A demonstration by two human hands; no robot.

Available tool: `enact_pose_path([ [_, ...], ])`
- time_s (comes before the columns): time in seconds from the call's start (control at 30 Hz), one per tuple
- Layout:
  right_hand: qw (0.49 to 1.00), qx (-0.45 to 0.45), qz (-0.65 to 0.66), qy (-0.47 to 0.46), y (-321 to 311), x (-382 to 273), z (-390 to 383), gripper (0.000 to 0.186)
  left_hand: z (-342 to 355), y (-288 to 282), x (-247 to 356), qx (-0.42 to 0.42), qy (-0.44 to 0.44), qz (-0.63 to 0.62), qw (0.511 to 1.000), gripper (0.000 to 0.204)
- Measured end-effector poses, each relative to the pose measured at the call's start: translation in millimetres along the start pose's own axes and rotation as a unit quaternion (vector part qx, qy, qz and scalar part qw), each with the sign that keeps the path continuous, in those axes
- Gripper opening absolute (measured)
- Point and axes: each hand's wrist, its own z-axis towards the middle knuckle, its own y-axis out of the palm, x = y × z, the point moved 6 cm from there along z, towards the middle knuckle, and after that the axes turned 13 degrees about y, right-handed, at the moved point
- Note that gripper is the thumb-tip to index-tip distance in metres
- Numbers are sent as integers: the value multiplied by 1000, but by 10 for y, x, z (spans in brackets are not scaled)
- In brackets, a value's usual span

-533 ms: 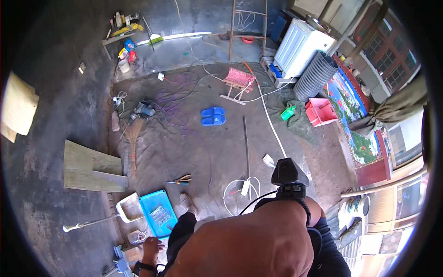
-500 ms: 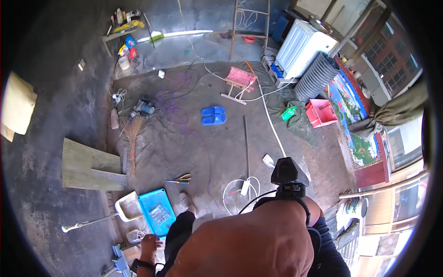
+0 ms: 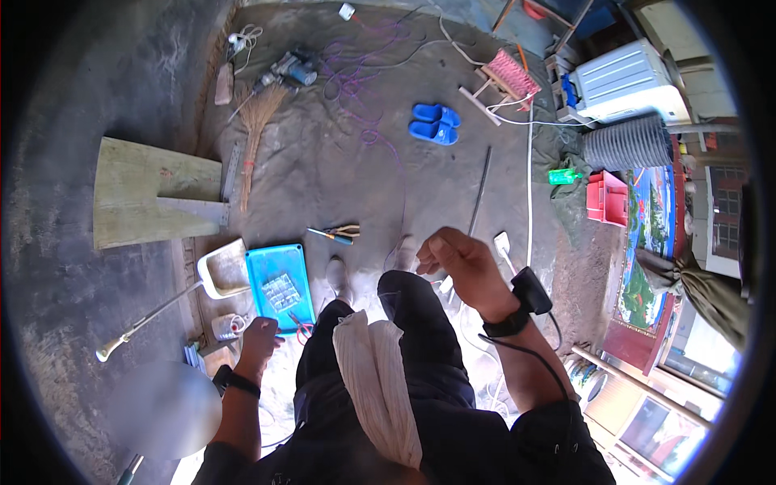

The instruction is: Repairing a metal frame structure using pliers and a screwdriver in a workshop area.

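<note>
My right hand (image 3: 462,271) hovers above my right knee, its fingers curled in a loose fist with nothing visible in it. A black wrist device with a cable sits on that arm. My left hand (image 3: 260,343) is beside the near left corner of a blue tray (image 3: 305,283); its fingers are slightly bent and apart, with nothing seen in them. Red-handled pliers or scissors (image 3: 302,329) lie at the tray's near edge, close to the left fingers. Small pale pieces (image 3: 280,293) sit in the tray. A pale ribbed cloth (image 3: 376,380) hangs between my legs.
Pliers and a screwdriver (image 3: 338,234) lie ahead of my feet. A long-handled dustpan (image 3: 202,279) is left of the tray. Farther off are a straw broom (image 3: 252,137), a power drill (image 3: 293,69), blue slippers (image 3: 435,124), a metal rod (image 3: 482,190) and trailing cords.
My right forearm, which filled the lower middle, has come down, so its hand now shows above the knee. The view has tilted lower, revealing my legs and the pale cloth. My left hand stays near the tray.
</note>
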Motion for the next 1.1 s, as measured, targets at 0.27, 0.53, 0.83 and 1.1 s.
enact_pose_path([
  [0.27, 918, -22, -319, 233, -332, 2520, 361, 30, 1096, 787, -142, -31, -28, 12, 999, 25],
  [0.53, 909, 197, -264, 257, -1205, 3663, 639, 30, 2624, 1806, -916, -25, -49, 68, 996, 34],
  [0.83, 875, 251, 6, 414, -2122, 4205, 1196, 37, 4009, 2691, -1852, -7, -111, 66, 992, 39],
  [1.1, 868, 294, -28, 400, -2544, 4093, 1578, 41, 4448, 2924, -2610, 44, -330, -32, 942, 64],
])
